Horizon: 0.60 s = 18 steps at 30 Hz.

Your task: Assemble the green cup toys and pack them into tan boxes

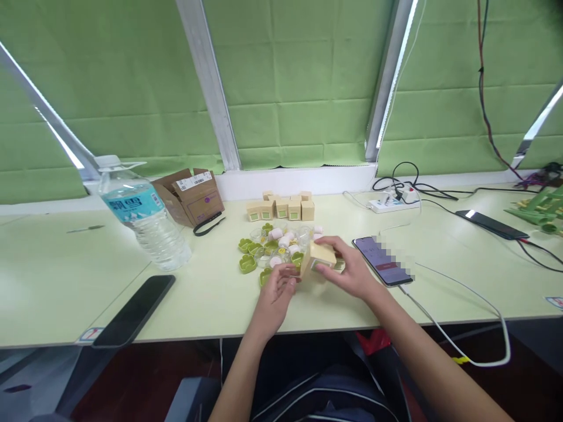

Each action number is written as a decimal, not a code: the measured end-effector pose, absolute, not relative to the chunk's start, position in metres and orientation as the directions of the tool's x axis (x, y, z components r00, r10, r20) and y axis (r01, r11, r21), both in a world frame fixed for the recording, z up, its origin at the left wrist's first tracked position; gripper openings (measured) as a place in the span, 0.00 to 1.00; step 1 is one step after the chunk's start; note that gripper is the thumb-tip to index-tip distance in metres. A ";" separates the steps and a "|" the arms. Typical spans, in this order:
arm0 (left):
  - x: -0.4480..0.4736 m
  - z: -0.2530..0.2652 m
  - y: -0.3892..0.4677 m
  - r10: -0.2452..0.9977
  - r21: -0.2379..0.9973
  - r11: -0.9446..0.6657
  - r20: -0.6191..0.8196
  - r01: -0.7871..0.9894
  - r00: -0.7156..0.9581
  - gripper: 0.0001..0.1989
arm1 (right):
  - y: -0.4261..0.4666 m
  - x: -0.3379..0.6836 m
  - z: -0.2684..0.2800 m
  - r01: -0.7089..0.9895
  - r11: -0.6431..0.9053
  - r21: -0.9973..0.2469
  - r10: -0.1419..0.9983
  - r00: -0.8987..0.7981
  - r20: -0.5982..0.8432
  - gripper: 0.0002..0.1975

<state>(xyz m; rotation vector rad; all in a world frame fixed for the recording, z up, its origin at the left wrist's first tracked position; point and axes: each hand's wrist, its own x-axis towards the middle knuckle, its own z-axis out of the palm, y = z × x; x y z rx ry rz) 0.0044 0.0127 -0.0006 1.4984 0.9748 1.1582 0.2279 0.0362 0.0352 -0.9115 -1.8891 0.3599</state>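
The right hand (349,268) grips a square-edged card box (322,253).

On the table (211,305), boxes (282,209) stand behind cups (247,264), a bottle (143,220) left, a power strip (391,205) right.

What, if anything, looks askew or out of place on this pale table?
The white cable loops beyond the front edge of the pale table, where it might snag. The flat black rectangular phone at left reaches that edge, perhaps overhanging.

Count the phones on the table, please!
3: a black phone at the front left, a lit phone right of centre, and a dark phone farther right, toward the back.
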 end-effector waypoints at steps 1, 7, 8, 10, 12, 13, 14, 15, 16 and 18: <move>0.004 -0.001 0.013 0.950 0.976 -0.212 0.192 0.057 0.246 0.19 | 0.041 0.231 0.041 0.457 0.647 -0.610 0.746 -0.212 0.632 0.21; 0.007 0.002 0.015 0.935 0.941 -0.258 0.187 0.218 0.302 0.12 | 0.108 0.252 0.051 0.438 0.456 -0.775 0.851 0.041 0.524 0.27; 0.008 0.003 0.016 0.931 0.927 -0.275 0.191 0.254 0.311 0.12 | 0.123 0.256 0.048 0.461 0.423 -0.780 0.856 0.078 0.510 0.28; 0.011 0.005 0.018 0.926 0.896 -0.301 0.191 0.327 0.327 0.11 | 0.152 0.263 0.039 0.526 0.337 -0.781 0.870 0.142 0.472 0.29; 0.014 0.007 0.021 0.924 0.868 -0.310 0.178 0.389 0.338 0.10 | 0.176 0.267 0.029 0.592 0.238 -0.770 0.893 0.178 0.413 0.29; 0.016 0.007 0.023 0.923 0.854 -0.314 0.173 0.415 0.344 0.10 | 0.185 0.268 0.024 0.615 0.195 -0.764 0.900 0.198 0.389 0.28; 0.018 0.009 0.026 0.920 0.838 -0.324 0.171 0.438 0.354 0.09 | 0.193 0.269 0.019 0.629 0.163 -0.761 0.907 0.208 0.366 0.28; 0.021 0.010 0.028 0.914 0.822 -0.340 0.173 0.458 0.367 0.09 | 0.199 0.269 0.016 0.641 0.138 -0.755 0.914 0.211 0.347 0.29; 0.023 0.012 0.031 0.908 0.805 -0.357 0.180 0.474 0.379 0.09 | 0.204 0.269 0.012 0.653 0.131 -0.746 0.921 0.199 0.335 0.30; 0.030 0.018 0.040 0.889 0.778 -0.398 0.197 0.485 0.413 0.09 | 0.210 0.270 0.005 0.665 0.116 -0.738 0.931 0.186 0.314 0.30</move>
